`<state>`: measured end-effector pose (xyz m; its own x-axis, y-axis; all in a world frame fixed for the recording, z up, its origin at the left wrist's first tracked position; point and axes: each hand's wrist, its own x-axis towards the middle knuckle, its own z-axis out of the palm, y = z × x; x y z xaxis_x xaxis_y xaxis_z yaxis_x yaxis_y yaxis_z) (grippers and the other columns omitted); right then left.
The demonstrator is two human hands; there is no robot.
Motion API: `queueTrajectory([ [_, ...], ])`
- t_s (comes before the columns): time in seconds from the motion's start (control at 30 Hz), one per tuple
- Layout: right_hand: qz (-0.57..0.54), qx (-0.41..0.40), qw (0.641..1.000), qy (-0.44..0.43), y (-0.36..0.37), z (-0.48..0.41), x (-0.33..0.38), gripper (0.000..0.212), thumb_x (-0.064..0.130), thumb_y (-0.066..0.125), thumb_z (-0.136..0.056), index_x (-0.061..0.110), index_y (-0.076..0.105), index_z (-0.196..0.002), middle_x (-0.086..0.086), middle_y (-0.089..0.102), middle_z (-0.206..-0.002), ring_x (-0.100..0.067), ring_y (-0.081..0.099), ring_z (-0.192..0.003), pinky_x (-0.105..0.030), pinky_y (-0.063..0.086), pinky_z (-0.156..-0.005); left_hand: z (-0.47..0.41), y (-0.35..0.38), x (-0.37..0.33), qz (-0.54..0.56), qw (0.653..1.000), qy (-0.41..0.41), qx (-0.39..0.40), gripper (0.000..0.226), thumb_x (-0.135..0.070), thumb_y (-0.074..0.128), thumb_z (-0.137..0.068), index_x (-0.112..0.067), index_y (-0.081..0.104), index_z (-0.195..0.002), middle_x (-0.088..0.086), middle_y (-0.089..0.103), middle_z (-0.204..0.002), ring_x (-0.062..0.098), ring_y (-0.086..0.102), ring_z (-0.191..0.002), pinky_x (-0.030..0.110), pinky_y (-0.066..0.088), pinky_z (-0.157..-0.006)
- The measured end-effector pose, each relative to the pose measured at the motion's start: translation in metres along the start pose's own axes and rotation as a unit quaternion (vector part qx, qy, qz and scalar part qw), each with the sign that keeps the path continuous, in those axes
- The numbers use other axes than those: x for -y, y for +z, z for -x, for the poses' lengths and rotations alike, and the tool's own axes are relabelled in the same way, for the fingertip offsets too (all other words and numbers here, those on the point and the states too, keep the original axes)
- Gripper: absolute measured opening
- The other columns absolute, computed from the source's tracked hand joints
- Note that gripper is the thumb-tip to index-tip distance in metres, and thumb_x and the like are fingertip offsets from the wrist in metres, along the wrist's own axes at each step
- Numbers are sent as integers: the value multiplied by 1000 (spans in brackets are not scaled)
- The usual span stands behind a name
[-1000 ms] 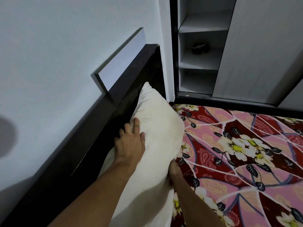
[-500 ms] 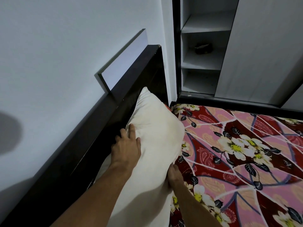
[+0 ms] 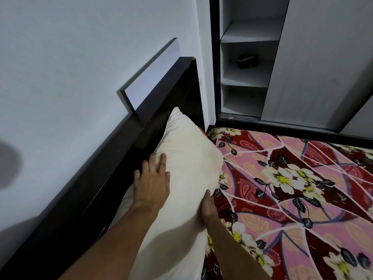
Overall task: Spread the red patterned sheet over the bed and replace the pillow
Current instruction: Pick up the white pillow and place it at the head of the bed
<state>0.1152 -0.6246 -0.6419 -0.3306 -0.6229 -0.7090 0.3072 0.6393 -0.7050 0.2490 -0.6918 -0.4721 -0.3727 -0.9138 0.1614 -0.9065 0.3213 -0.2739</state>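
Fingers (image 3: 161, 164) spread, left hand (image 3: 152, 184) presses flat on pillow (image 3: 187, 150); right hand (image 3: 209, 209) tucks under its edge, fingers hidden.

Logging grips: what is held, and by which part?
The pillow. The left hand presses flat on its edge by the headboard; the right hand seems to grip its edge by the sheet, fingers hidden beneath.

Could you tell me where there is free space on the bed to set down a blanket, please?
The red patterned sheet lies bare from the pillow across to the wardrobe. Crowded along the headboard, where the left hand and right hand touch the pillow.
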Motion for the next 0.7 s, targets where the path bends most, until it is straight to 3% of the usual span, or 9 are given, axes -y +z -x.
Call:
queueTrajectory([
  [0.1,22,-32,998,-57,-2,12,5,79,68,19,-100,21,9,-162,-5,6,-169,-29,8,-155,-49,8,-125,2,-6,1,18,999,33,-8,63,-40,39,-100,-13,28,-156,16,27,-157,34,36,-133,48,41,-97],
  [0.17,66,-53,988,-126,-1,23,5,83,73,14,-96,25,6,-162,0,-2,-170,-21,-1,-156,-46,3,-124,5,-4,0,-5,991,137,-4,65,-43,28,-102,-11,18,-157,17,14,-163,34,14,-149,50,29,-114],
  [0.27,99,-31,977,-186,5,33,-3,88,77,8,-90,27,-1,-162,5,-11,-169,-14,-13,-154,-40,-6,-124,9,2,-3,-41,968,244,44,71,-51,9,-99,-13,11,-159,11,-3,-165,28,-9,-152,49,11,-121],
  [0.37,143,25,979,-143,7,32,-21,75,63,6,-98,24,-6,-161,2,-17,-167,-17,-18,-153,-38,-10,-123,12,9,-1,-100,963,238,76,77,-53,-9,-92,-13,-5,-157,10,-18,-163,26,-20,-150,50,-3,-121],
  [0.5,238,54,970,-9,0,22,-45,75,64,1,-98,25,-3,-162,-8,-10,-169,-32,-10,-155,-55,0,-124,12,5,10,-125,977,169,45,73,-50,-5,-96,-7,-8,-155,16,-16,-163,29,-19,-150,52,-3,-120],
  [0.6,250,-40,966,-59,2,30,-39,77,69,5,-97,27,-6,-161,-5,-14,-168,-30,-14,-154,-50,0,-124,8,2,8,-83,975,201,39,74,-52,8,-99,-6,3,-156,17,-7,-164,29,-13,-151,51,5,-121],
  [0.7,190,-44,969,-151,9,46,-17,79,71,8,-97,27,-6,-161,5,-13,-168,-19,-12,-154,-41,-1,-125,11,7,8,-95,963,241,71,76,-56,3,-97,-9,1,-157,13,-12,-164,27,-14,-151,49,5,-121],
])
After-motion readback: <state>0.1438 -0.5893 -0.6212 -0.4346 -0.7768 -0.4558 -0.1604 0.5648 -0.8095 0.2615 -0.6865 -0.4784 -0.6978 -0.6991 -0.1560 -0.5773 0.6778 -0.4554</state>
